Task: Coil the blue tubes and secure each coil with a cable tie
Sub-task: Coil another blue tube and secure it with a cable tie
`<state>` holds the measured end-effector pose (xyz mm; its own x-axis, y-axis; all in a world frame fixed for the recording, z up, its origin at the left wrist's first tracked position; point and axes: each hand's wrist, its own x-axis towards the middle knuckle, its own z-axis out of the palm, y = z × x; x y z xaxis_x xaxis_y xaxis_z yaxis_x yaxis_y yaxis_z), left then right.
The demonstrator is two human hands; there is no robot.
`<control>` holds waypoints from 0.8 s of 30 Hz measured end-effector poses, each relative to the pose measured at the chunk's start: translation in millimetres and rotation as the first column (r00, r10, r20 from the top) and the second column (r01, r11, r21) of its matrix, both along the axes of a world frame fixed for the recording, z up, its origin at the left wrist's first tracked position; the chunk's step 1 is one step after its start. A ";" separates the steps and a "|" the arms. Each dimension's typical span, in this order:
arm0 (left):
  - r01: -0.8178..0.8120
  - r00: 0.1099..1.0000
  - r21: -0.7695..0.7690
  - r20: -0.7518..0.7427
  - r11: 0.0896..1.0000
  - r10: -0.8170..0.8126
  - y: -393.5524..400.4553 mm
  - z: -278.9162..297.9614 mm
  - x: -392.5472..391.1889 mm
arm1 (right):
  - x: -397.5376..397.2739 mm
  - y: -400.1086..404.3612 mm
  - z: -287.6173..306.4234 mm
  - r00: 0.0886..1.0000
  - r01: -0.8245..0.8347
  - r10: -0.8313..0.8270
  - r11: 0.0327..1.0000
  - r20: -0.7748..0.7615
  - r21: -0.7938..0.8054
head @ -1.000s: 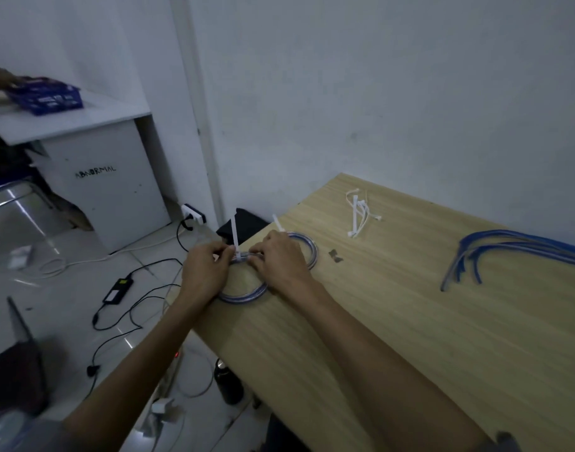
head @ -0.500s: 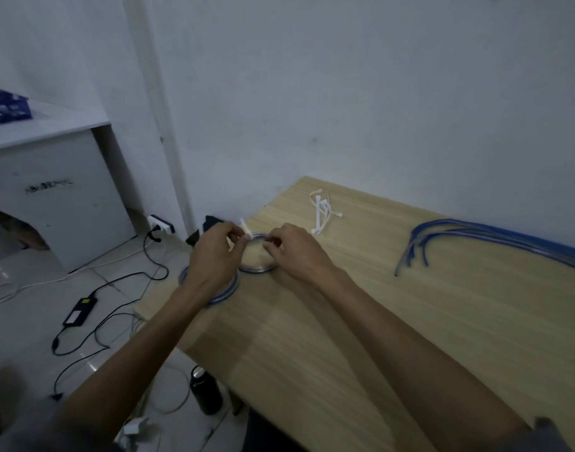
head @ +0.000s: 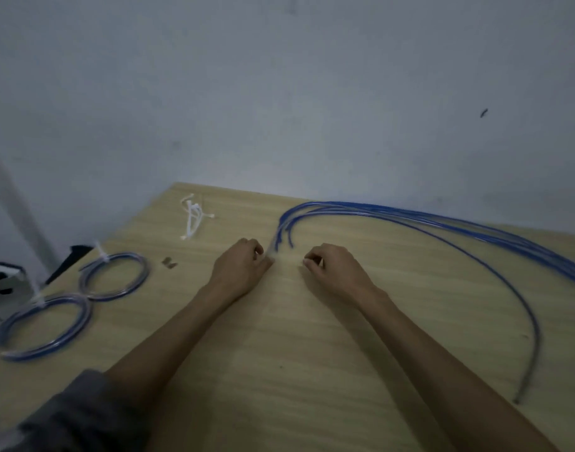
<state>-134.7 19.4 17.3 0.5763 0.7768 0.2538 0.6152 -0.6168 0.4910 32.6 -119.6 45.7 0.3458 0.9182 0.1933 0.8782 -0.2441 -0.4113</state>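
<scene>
A pale wooden counter (head: pixel 312 370) stands against a grey-white wall (head: pixel 279 93) and carries everything here. The largest thing on it is a bundle of loose blue tubes (head: pixel 442 220), sweeping in from the right edge and curving along the back to end near the middle of the counter; one tube (head: pixel 521 308) arcs away from the rest toward the near right. At the left lie two finished coils: the nearer coil (head: pixel 41 327) at the counter's left edge and the farther coil (head: pixel 113 275) just behind it, touching or nearly so, each with a white cable tie standing up from it. The left hand (head: pixel 240 272) lies with fingers curled, pinching the end of a tube at the bundle's tips. The right hand (head: pixel 332 272) is beside it, fingers curled under; whether it holds anything cannot be told. A small heap of spare white cable ties (head: pixel 191 216) sits at the back left, and a tiny dark scrap (head: pixel 168 263) lies between the farther coil and the left hand.
</scene>
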 end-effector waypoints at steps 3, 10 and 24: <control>-0.022 1.000 0.017 -0.013 1.000 0.022 -0.9 -2.5 26.6 | 19.7 -20.1 -9.7 0.997 0.071 -0.070 0.997 -0.043 0.020; -0.108 0.993 -0.168 -0.059 0.980 0.100 13.6 1.6 46.3 | 25.4 -16.1 -23.9 0.989 0.116 -0.106 0.989 -0.106 0.091; 0.499 0.840 -0.337 0.414 0.799 -0.350 -16.9 74.0 90.2 | 40.9 -6.5 0.3 0.980 0.143 -0.103 0.960 -0.171 0.241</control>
